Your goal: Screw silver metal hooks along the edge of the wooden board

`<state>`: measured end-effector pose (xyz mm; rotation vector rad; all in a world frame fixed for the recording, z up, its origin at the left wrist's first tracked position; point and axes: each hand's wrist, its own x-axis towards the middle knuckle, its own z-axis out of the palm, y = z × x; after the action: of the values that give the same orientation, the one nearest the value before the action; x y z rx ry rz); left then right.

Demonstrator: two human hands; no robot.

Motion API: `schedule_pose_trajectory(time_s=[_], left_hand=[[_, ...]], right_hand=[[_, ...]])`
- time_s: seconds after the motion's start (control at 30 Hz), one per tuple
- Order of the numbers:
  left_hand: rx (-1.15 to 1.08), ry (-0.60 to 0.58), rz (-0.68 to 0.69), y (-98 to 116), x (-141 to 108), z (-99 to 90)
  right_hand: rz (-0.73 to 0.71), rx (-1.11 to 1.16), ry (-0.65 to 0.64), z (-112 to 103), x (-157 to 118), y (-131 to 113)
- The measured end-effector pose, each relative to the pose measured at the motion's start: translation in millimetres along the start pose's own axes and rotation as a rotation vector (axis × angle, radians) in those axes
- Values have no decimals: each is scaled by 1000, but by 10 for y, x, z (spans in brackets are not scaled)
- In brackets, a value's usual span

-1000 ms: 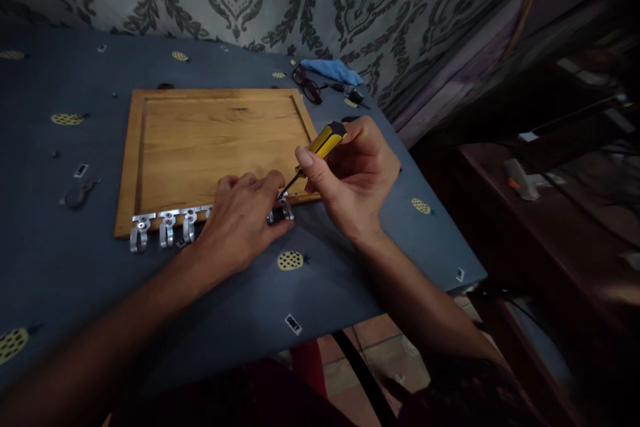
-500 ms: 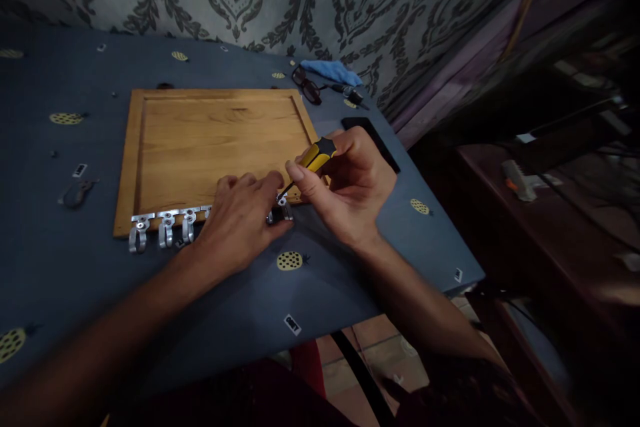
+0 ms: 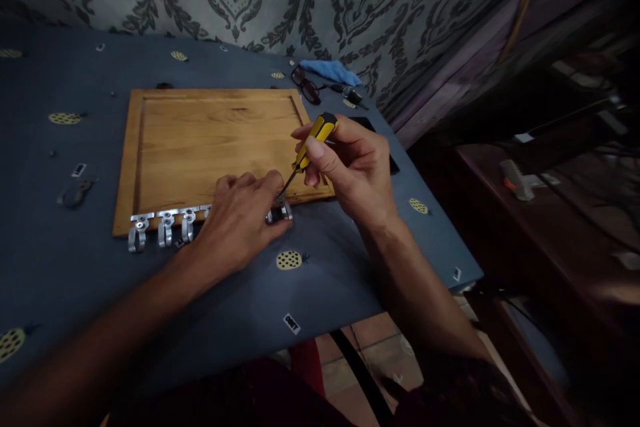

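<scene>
A framed wooden board (image 3: 215, 147) lies on the blue patterned tablecloth. Along its near edge runs a metal hook rail (image 3: 167, 215) with several silver hooks. My left hand (image 3: 240, 217) is closed on the rail near its right end, covering part of it, with a hook (image 3: 281, 212) beside the fingertips. Between the thumb and fingers of my right hand (image 3: 355, 170) is a yellow and black screwdriver (image 3: 314, 140), tilted, its tip down at the rail just above that hook. Whether the tip sits in a screw is too small to tell.
Dark glasses (image 3: 306, 85), a blue cloth (image 3: 331, 72) and a small black tool (image 3: 353, 95) lie beyond the board's far right corner. A flat black object (image 3: 367, 125) is partly behind my right hand. A key-like metal item (image 3: 76, 193) lies at the left.
My right hand has shifted its hold on the screwdriver, and the handle now stands higher and more upright, with more of the shaft showing. My left hand has stayed in place.
</scene>
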<state>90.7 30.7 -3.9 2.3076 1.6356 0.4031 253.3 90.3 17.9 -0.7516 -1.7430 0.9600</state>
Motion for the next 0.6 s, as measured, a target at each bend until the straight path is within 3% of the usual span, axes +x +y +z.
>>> schedule_pose_trajectory(time_s=[0.23,0.6], left_hand=[[10,-6,-10,3,-3,3],[4,18,-8,-3,-5,19]], right_hand=[[-50,-20,36,24,-15,52],[-130,-150,241,137,-105,109]])
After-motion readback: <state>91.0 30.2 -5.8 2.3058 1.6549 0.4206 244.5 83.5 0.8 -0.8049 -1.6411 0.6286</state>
